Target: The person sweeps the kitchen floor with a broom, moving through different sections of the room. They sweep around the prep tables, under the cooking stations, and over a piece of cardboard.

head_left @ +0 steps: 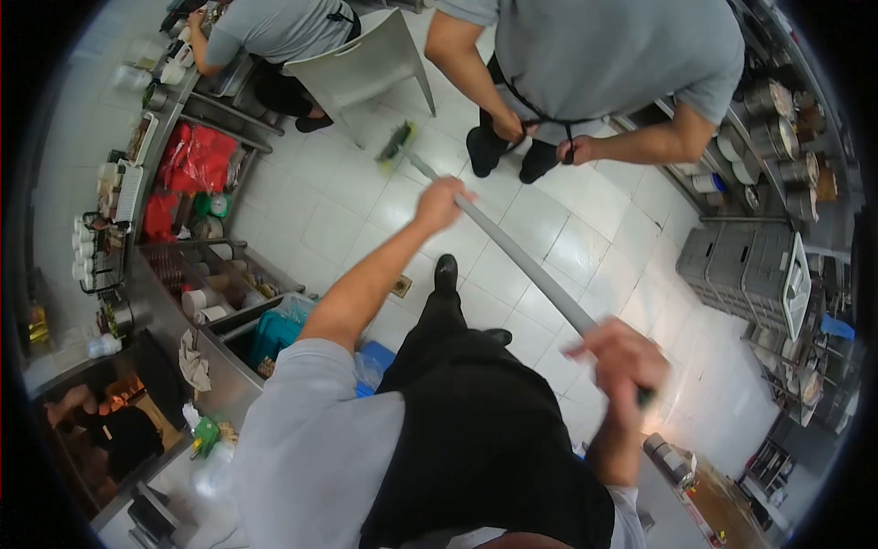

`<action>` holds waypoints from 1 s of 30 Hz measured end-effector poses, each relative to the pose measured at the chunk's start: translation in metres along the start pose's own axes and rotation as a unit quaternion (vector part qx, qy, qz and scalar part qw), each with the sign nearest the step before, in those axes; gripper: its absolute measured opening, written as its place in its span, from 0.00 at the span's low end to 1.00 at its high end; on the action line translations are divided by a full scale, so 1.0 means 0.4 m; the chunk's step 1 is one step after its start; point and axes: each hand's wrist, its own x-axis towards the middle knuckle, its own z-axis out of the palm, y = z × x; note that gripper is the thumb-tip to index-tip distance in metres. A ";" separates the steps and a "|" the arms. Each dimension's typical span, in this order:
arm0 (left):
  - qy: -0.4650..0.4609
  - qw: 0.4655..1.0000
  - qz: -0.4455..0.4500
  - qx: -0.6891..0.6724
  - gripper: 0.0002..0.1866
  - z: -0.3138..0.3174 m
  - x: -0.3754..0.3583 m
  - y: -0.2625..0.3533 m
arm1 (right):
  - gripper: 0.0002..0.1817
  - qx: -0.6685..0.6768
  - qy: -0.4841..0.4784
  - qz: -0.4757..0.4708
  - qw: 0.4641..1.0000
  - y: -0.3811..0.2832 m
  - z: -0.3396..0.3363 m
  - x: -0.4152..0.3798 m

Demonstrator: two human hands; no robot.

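A long grey pole ending in a green and yellow bristled head, a broom [526, 249], runs diagonally across the view in both my hands. My left hand [442, 203] is wrapped round the lower part of the handle. Near the handle's dark top end, my right hand [626, 366] is closed on it, a little blurred by motion. The broom's bristle head [396, 145] is on or close to the white tiled floor [320, 220], near the legs of a pale plastic chair [366, 69]. My shoes show below the handle.
A person in a grey shirt [613, 55] stands ahead, hands at an apron tie. Another person [274, 32] is at the left counter. Grey crates [732, 265] and loaded shelves line the right. Red bags [197, 156] and an open drawer unit [219, 284] are left.
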 end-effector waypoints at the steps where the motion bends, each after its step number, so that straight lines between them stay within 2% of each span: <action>1: -0.006 0.998 -0.064 0.030 0.17 -0.026 0.068 -0.090 | 0.06 -0.015 -0.030 -0.019 0.999 0.100 0.044 0.054; 2: 0.010 0.996 -0.072 0.042 0.19 -0.056 0.133 -0.158 | 0.03 -0.048 -0.068 -0.003 0.997 0.192 0.095 0.117; 3: 0.023 0.995 -0.082 0.052 0.22 -0.077 0.178 -0.216 | 0.03 -0.076 -0.083 0.057 0.992 0.281 0.156 0.170; 5: -0.003 0.987 -0.135 0.089 0.27 -0.075 0.228 -0.319 | 0.05 -0.083 -0.087 0.018 0.993 0.554 0.260 0.231; 6: -0.017 0.981 -0.161 0.107 0.29 -0.061 0.244 -0.374 | 0.05 -0.092 -0.086 0.018 0.992 0.599 0.305 0.242; 7: -0.048 0.982 -0.175 0.057 0.29 -0.034 0.250 -0.447 | 0.06 -0.100 -0.085 0.015 0.991 0.631 0.346 0.249; 8: -0.041 0.989 -0.141 0.035 0.29 -0.003 0.256 -0.507 | 0.06 -0.107 -0.083 0.011 0.991 0.649 0.367 0.252; 10: -0.035 0.997 -0.075 -0.010 0.28 0.051 0.231 -0.577 | 0.07 -0.130 -0.025 0.055 0.990 0.547 0.368 0.237; 11: -0.051 0.990 -0.132 -0.005 0.24 0.042 0.217 -0.520 | 0.07 -0.130 -0.053 0.061 0.988 0.454 0.343 0.248; 13: -0.065 0.988 -0.114 -0.086 0.17 0.141 0.149 -0.570 | 0.09 -0.107 -0.118 0.078 0.984 0.262 0.259 0.271; 14: -0.122 0.976 -0.161 -0.074 0.14 0.213 0.103 -0.582 | 0.10 -0.090 -0.150 0.089 0.981 0.188 0.210 0.283; 15: -0.174 0.967 -0.157 -0.105 0.16 0.270 0.047 -0.561 | 0.12 -0.080 -0.153 0.113 0.978 0.135 0.162 0.295; 16: -0.173 0.961 -0.180 -0.121 0.17 0.318 -0.011 -0.482 | 0.14 -0.071 -0.150 0.139 0.976 0.085 0.118 0.295; 17: -0.127 0.967 -0.169 -0.140 0.16 0.356 -0.064 -0.378 | 0.15 -0.062 -0.154 0.149 0.975 0.040 0.069 0.294; 19: -0.139 0.951 -0.196 -0.194 0.16 0.427 -0.104 -0.173 | 0.19 -0.051 -0.126 0.144 0.980 -0.036 -0.012 0.277; 22: -0.209 0.933 -0.133 -0.260 0.16 0.548 -0.150 0.116 | 0.22 -0.043 -0.178 0.077 0.980 -0.132 -0.147 0.221; 23: -0.281 0.933 -0.091 -0.208 0.16 0.535 -0.123 0.226 | 0.23 -0.063 -0.169 0.073 0.981 -0.154 -0.172 0.198; 25: -0.243 0.949 0.025 -0.201 0.19 0.620 -0.130 0.305 | 0.25 -0.101 -0.150 0.068 0.981 -0.205 -0.228 0.144; 26: -0.238 0.952 0.081 -0.178 0.19 0.639 -0.117 0.358 | 0.26 -0.073 -0.162 0.039 0.983 -0.237 -0.292 0.114; 28: -0.225 0.952 0.081 -0.191 0.19 0.570 -0.102 0.470 | 0.28 -0.017 -0.177 -0.015 0.984 -0.313 -0.443 0.028; 30: -0.196 0.961 0.097 -0.170 0.17 0.542 -0.098 0.505 | 0.29 -0.019 -0.188 -0.013 0.982 -0.353 -0.557 -0.048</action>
